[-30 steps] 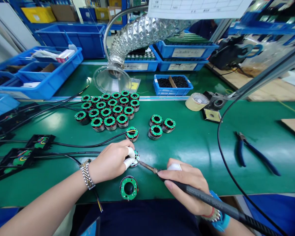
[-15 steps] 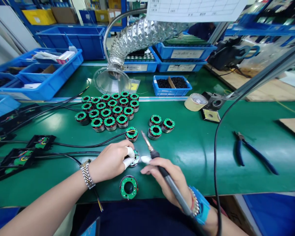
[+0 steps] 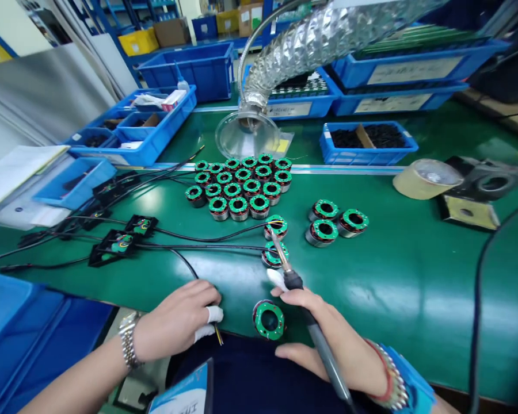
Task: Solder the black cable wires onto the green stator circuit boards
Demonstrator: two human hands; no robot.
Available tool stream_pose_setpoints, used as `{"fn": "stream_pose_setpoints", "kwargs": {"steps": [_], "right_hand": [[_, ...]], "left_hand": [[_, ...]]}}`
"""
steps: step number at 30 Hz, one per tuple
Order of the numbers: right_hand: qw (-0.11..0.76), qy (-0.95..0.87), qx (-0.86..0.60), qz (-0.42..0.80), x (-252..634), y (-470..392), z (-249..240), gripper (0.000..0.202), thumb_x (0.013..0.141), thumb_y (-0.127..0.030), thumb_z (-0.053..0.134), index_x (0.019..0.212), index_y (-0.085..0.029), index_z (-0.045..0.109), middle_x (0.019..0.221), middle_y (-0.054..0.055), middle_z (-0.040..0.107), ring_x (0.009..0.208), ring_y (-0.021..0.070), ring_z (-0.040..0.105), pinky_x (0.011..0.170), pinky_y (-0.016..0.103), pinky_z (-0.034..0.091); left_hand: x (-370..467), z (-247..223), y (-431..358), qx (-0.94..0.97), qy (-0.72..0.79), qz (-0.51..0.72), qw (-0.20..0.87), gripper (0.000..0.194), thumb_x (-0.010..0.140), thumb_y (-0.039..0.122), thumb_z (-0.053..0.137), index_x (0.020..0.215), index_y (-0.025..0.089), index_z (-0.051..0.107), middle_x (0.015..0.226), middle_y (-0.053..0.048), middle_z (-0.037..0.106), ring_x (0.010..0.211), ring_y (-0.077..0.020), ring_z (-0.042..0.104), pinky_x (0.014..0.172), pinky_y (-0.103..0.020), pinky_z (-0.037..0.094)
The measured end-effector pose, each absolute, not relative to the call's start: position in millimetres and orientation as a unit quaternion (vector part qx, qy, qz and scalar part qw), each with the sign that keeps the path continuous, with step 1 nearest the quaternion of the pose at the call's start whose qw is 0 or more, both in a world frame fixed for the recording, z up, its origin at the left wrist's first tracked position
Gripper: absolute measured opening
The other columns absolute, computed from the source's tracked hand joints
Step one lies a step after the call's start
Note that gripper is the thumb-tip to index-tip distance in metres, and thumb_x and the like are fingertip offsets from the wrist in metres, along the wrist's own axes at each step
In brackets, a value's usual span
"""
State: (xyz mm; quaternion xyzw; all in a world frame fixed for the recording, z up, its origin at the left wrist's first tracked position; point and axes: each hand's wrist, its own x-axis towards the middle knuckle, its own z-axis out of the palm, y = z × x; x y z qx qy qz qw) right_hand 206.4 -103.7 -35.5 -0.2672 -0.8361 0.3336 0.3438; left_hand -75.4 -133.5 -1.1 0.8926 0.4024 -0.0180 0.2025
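My left hand [image 3: 183,319], with white covers on two fingertips, is closed on a black cable [image 3: 185,260] near its coloured wire ends at the table's front edge. My right hand [image 3: 323,328] holds a soldering iron [image 3: 313,328], its tip pointing up and left over two round green boards. The nearer of these stators [image 3: 273,253] and the farther one [image 3: 276,226] each have a cable running to them from the left. A single loose stator [image 3: 269,319] lies between my hands, near the front edge.
Several stators [image 3: 238,207] stand grouped at the back middle, with three more [image 3: 323,232] to the right. Behind them are a fume hood [image 3: 247,135] and a blue bin [image 3: 368,152]. Black housings [image 3: 112,247] lie left; a tape roll [image 3: 427,177] sits right.
My left hand has left the nearer wired stator and moved down-left to the loose cable, closing on it. My right hand stays near the stators with the iron. The view has turned left.
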Motion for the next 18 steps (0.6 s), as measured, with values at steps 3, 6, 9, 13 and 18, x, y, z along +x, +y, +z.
{"fn": "stream_pose_setpoints", "kwargs": {"steps": [3, 6, 9, 13, 18], "right_hand": [[0.325, -0.834, -0.269, 0.356, 201.1, -105.8, -39.0, 0.053, 0.075, -0.018, 0.066, 0.121, -0.022, 0.039, 0.106, 0.01, 0.063, 0.095, 0.0204, 0.064, 0.081, 0.029, 0.055], [0.338, -0.824, -0.275, 0.362, 200.3, -105.2, -41.2, 0.052, 0.077, -0.015, 0.064, 0.121, -0.022, 0.038, 0.104, 0.008, 0.063, 0.092, 0.0189, 0.064, 0.08, 0.029, 0.054], [0.35, -0.815, -0.299, 0.352, 203.4, -101.3, -40.6, 0.049, 0.077, -0.016, 0.065, 0.12, -0.022, 0.04, 0.106, 0.008, 0.063, 0.096, 0.0191, 0.063, 0.082, 0.029, 0.053], [0.355, -0.809, -0.32, 0.342, 205.7, -93.5, -39.2, 0.047, 0.078, -0.016, 0.064, 0.119, -0.021, 0.043, 0.109, 0.009, 0.062, 0.1, 0.0195, 0.062, 0.086, 0.031, 0.052], [0.369, -0.794, -0.333, 0.351, 203.3, -87.2, -42.3, 0.045, 0.077, -0.016, 0.064, 0.117, -0.022, 0.045, 0.11, 0.008, 0.062, 0.102, 0.0198, 0.061, 0.088, 0.033, 0.051]], "left_hand": [[-74.5, -8.9, -133.2, 0.883, 0.4, 0.066, 0.235, 0.009, 0.088, 0.025, 0.053, 0.085, 0.018, 0.058, 0.085, -0.005, 0.061, 0.082, -0.0167, 0.054, 0.079, -0.029, 0.043], [-62.2, -4.3, -125.6, 0.855, 0.412, 0.182, 0.259, 0.007, 0.09, 0.019, 0.05, 0.093, 0.017, 0.056, 0.08, -0.002, 0.061, 0.073, -0.0116, 0.056, 0.07, -0.021, 0.044], [-44.5, 0.8, -117.0, 0.83, 0.428, 0.262, 0.243, 0.013, 0.089, 0.015, 0.051, 0.099, 0.019, 0.057, 0.081, -0.001, 0.062, 0.07, -0.0093, 0.057, 0.064, -0.017, 0.044], [-23.2, -2.3, -106.4, 0.824, 0.437, 0.272, 0.236, 0.009, 0.085, 0.017, 0.058, 0.092, 0.018, 0.064, 0.076, 0.001, 0.065, 0.067, -0.01, 0.06, 0.063, -0.017, 0.046], [-9.7, -6.3, -100.1, 0.824, 0.448, 0.268, 0.22, 0.012, 0.082, 0.016, 0.061, 0.091, 0.02, 0.068, 0.071, 0.001, 0.065, 0.061, -0.0107, 0.06, 0.058, -0.018, 0.046]]}}
